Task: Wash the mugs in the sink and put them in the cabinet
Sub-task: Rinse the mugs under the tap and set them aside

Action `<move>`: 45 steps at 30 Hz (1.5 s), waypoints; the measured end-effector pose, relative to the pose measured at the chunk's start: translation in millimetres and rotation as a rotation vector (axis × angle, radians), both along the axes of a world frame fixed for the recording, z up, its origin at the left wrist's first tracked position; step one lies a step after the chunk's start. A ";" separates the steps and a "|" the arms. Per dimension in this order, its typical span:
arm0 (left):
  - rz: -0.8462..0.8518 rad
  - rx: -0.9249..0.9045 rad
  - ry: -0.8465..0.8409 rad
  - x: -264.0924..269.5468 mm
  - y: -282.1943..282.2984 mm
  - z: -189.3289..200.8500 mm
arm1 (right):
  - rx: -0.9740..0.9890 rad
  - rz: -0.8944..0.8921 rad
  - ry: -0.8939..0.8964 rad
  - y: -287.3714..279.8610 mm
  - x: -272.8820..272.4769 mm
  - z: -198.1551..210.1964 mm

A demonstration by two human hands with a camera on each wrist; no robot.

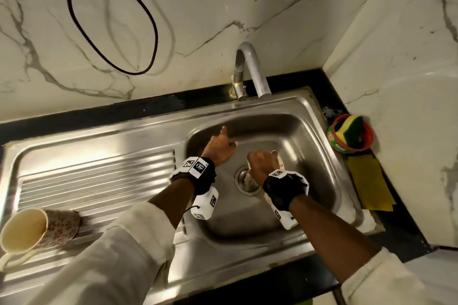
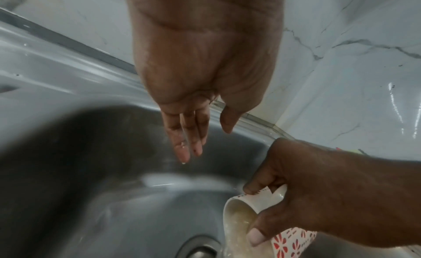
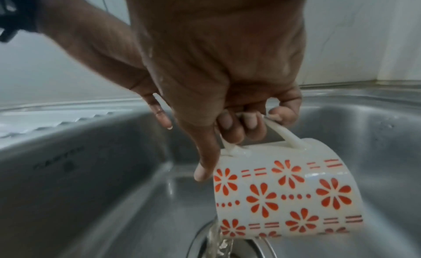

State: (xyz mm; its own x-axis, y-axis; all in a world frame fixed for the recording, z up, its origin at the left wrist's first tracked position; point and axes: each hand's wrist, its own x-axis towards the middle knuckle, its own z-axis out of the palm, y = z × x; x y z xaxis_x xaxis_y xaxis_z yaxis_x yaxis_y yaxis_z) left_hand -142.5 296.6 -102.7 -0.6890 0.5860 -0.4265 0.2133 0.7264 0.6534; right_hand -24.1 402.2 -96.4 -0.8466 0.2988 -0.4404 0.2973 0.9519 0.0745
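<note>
My right hand (image 1: 263, 163) grips the handle of a white mug with red flowers (image 3: 287, 193), tipped on its side over the drain (image 1: 247, 179) of the steel sink (image 1: 319, 146). Water pours from its rim (image 3: 219, 244) into the drain. In the left wrist view the same mug (image 2: 248, 209) shows its wet inside. My left hand (image 1: 221, 147) hangs wet and relaxed over the basin beside it, fingers (image 2: 185, 137) straight, holding nothing. A second flowered mug (image 1: 37, 233) lies on its side on the draining board at the left.
The tap (image 1: 250, 69) arches over the back of the basin. A round tub with a sponge (image 1: 350, 135) and a yellow cloth (image 1: 369, 183) sit on the black counter at the right. A black cable (image 1: 111, 27) hangs on the marble wall.
</note>
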 end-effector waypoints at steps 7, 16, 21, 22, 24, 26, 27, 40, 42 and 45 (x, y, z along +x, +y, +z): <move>0.005 -0.033 -0.024 -0.5 -1.4 -7.0 | 0.171 0.152 -0.090 -17.3 -4.1 10.4; -0.039 -0.071 0.081 12.1 13.2 1.7 | 0.079 -0.008 0.084 -7.1 -2.6 28.8; 0.108 0.083 0.288 11.2 24.9 35.2 | -0.246 -0.590 0.361 18.2 -9.0 44.8; 0.114 0.100 0.351 7.6 28.8 43.0 | -0.313 -0.668 0.389 21.9 -10.1 46.2; 0.093 0.133 0.470 -3.0 39.6 51.8 | -0.467 -0.788 0.409 27.2 -9.7 45.4; 0.062 0.181 0.500 -12.4 51.1 57.2 | -0.612 -0.880 0.423 30.8 -7.8 39.4; 0.049 0.200 0.495 -16.2 55.8 59.2 | -0.671 -0.920 0.437 31.7 -6.1 37.1; 0.001 0.226 0.508 -62.9 77.9 77.1 | -0.833 -0.981 0.706 32.1 -24.2 51.2; 0.049 0.282 0.499 -62.6 73.7 72.6 | -0.844 -0.975 0.739 29.8 -26.0 52.7; 0.127 0.359 0.499 -61.4 63.8 57.5 | -0.809 -0.889 0.713 28.1 -25.6 53.4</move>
